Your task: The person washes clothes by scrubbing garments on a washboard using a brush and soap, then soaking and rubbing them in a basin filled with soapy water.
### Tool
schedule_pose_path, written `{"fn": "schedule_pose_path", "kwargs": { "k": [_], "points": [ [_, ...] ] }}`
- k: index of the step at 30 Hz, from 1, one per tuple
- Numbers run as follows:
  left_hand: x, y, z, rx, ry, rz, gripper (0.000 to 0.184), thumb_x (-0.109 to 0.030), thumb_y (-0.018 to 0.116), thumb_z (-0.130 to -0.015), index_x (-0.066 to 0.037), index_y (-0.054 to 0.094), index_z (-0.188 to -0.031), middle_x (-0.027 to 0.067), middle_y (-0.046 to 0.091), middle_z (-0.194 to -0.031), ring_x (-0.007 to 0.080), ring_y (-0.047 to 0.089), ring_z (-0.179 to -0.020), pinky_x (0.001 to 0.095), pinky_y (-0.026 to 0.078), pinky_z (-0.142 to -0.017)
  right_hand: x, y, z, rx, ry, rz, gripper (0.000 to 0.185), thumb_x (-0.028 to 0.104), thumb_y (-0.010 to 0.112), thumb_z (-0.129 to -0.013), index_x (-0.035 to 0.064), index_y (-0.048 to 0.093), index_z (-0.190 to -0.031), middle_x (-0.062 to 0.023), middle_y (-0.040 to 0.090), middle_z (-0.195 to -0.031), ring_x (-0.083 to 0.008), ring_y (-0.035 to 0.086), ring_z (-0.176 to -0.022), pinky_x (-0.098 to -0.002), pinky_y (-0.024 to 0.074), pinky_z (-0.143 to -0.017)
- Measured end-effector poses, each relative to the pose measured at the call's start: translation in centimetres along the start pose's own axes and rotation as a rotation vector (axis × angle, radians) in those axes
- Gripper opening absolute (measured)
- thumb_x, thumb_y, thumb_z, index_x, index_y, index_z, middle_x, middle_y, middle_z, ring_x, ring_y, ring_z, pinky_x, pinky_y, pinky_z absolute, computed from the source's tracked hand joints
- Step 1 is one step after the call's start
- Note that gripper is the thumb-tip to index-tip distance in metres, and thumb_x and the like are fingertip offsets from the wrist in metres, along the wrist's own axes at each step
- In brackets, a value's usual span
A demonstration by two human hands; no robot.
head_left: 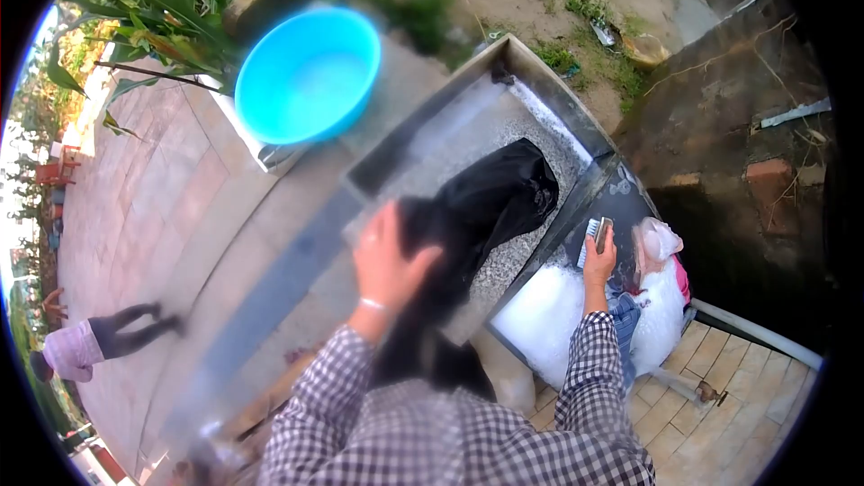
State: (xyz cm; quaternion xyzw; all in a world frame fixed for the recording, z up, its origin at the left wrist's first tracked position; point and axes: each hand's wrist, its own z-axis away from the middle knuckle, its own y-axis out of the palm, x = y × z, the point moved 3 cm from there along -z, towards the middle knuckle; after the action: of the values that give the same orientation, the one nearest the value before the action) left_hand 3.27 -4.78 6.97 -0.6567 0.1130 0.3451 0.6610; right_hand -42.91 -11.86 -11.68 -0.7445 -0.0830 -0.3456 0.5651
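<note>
My left hand (389,261) is spread, its fingers apart, at the near left edge of a stone wash trough (423,135). Beside its fingers a dark wet garment (499,193) lies across the speckled floor of the trough. My right hand (598,265) grips a scrubbing brush (592,238) with pale bristles, over the adjoining dark basin (621,193). White foam (540,315) fills the near part of that basin. Blue denim cloth (623,319) shows just below my right hand, next to more foam and a pink item (682,279).
A bright blue tub (310,76) stands beyond the trough at the upper left. At the lower right a tap (709,392) sticks out over tiles. A person (76,346) is on the paving at the far left. Green plants grow at the top left.
</note>
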Motion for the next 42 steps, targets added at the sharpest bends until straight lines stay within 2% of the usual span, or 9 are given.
{"fn": "schedule_pose_path", "kwargs": {
  "k": [3, 5, 7, 12, 18, 21, 27, 31, 42],
  "points": [
    [-1.1, 0.8, -0.7, -0.05, 0.078, -0.324, 0.092, -0.03, 0.078, -0.075, -0.015, 0.032, -0.152, 0.0204, 0.032, -0.155, 0.0389, 0.03, -0.143, 0.0604, 0.024, -0.109, -4.5, -1.5, -1.1, -0.103, 0.215, 0.104, 0.063, 0.027, 0.074, -0.083, 0.0072, 0.053, -0.14, -0.0167, 0.065, -0.114, -0.0306, 0.062, -0.102, -0.0392, 0.047, -0.092],
    [-2.2, 0.9, -0.7, -0.082, 0.193, -0.331, 0.082, -0.027, 0.076, -0.075, -0.021, 0.042, -0.148, 0.0163, 0.027, -0.158, 0.038, 0.023, -0.147, 0.0638, 0.017, -0.11, -8.4, 0.9, -2.1, -0.197, 0.538, -0.631, 0.053, 0.024, 0.07, -0.088, 0.0036, 0.057, -0.135, -0.0066, 0.067, -0.112, -0.0217, 0.063, -0.099, -0.0333, 0.0481, -0.088],
    [-3.5, 1.7, -0.6, -0.056, 0.337, -0.399, 0.076, -0.029, 0.076, -0.075, -0.024, 0.047, -0.145, 0.0145, 0.029, -0.158, 0.0381, 0.023, -0.147, 0.0631, 0.016, -0.111, -3.1, 1.1, -2.2, 0.022, 0.686, -0.675, 0.05, 0.022, 0.07, -0.089, 0.0011, 0.058, -0.133, -0.0017, 0.066, -0.113, -0.0158, 0.061, -0.096, -0.0293, 0.0472, -0.087],
    [-1.0, 3.5, 0.1, 0.085, 0.224, -0.325, 0.075, -0.042, 0.08, -0.069, -0.026, 0.055, -0.138, 0.01, 0.046, -0.148, 0.0356, 0.04, -0.133, 0.0549, 0.024, -0.108, 20.6, 0.2, 6.3, 0.402, -0.334, -0.43, 0.063, 0.017, 0.076, -0.08, 0.0005, 0.054, -0.137, -0.018, 0.059, -0.123, -0.0296, 0.058, -0.112, -0.0365, 0.0463, -0.097],
    [0.2, 4.0, 0.8, -0.089, 0.278, -0.278, 0.059, -0.025, 0.076, -0.069, -0.014, 0.063, -0.125, 0.0075, 0.059, -0.128, 0.033, 0.05, -0.12, 0.0471, 0.031, -0.1, 27.7, 6.4, 10.2, 0.3, -1.02, -0.186, 0.054, 0.023, 0.069, -0.082, 0.0155, 0.058, -0.134, -0.0221, 0.055, -0.119, -0.0392, 0.055, -0.1, -0.0449, 0.0441, -0.081],
    [0.4, 3.8, 0.9, -0.098, 0.282, -0.256, 0.057, -0.023, 0.075, -0.07, -0.015, 0.062, -0.126, 0.0074, 0.059, -0.127, 0.0314, 0.051, -0.12, 0.0466, 0.032, -0.099, 23.8, 11.5, -0.2, 0.256, -0.478, 0.254, 0.054, 0.028, 0.065, -0.089, 0.0132, 0.054, -0.139, -0.0236, 0.058, -0.115, -0.0394, 0.057, -0.097, -0.0485, 0.0462, -0.084],
    [1.5, 4.0, 1.2, -0.139, 0.287, -0.142, 0.061, -0.023, 0.075, -0.073, -0.014, 0.058, -0.13, 0.0083, 0.055, -0.132, 0.03, 0.049, -0.122, 0.049, 0.035, -0.098, 21.1, 14.1, -1.5, 0.61, -0.181, -0.166, 0.062, 0.02, 0.066, -0.087, 0.0093, 0.048, -0.145, -0.0176, 0.063, -0.104, -0.0297, 0.062, -0.098, -0.0404, 0.0474, -0.088],
    [2.0, 4.4, 1.2, -0.05, 0.236, -0.104, 0.063, -0.022, 0.074, -0.073, -0.014, 0.056, -0.133, 0.0091, 0.052, -0.135, 0.0301, 0.045, -0.127, 0.051, 0.034, -0.098, 26.2, 6.5, 10.2, 0.607, -0.77, -0.208, 0.063, 0.01, 0.067, -0.083, 0.0041, 0.049, -0.143, -0.0199, 0.054, -0.121, -0.0349, 0.054, -0.115, -0.0415, 0.0413, -0.101],
    [1.7, 4.1, 1.3, -0.107, 0.287, -0.144, 0.059, -0.02, 0.071, -0.073, -0.014, 0.057, -0.13, 0.0083, 0.054, -0.131, 0.0278, 0.047, -0.12, 0.0481, 0.034, -0.093, 22.8, 11.0, 2.0, 0.544, -0.419, -0.224, 0.06, 0.019, 0.065, -0.089, 0.013, 0.046, -0.146, -0.0226, 0.064, -0.119, -0.0357, 0.063, -0.105, -0.0416, 0.0475, -0.093]
  ]
}}
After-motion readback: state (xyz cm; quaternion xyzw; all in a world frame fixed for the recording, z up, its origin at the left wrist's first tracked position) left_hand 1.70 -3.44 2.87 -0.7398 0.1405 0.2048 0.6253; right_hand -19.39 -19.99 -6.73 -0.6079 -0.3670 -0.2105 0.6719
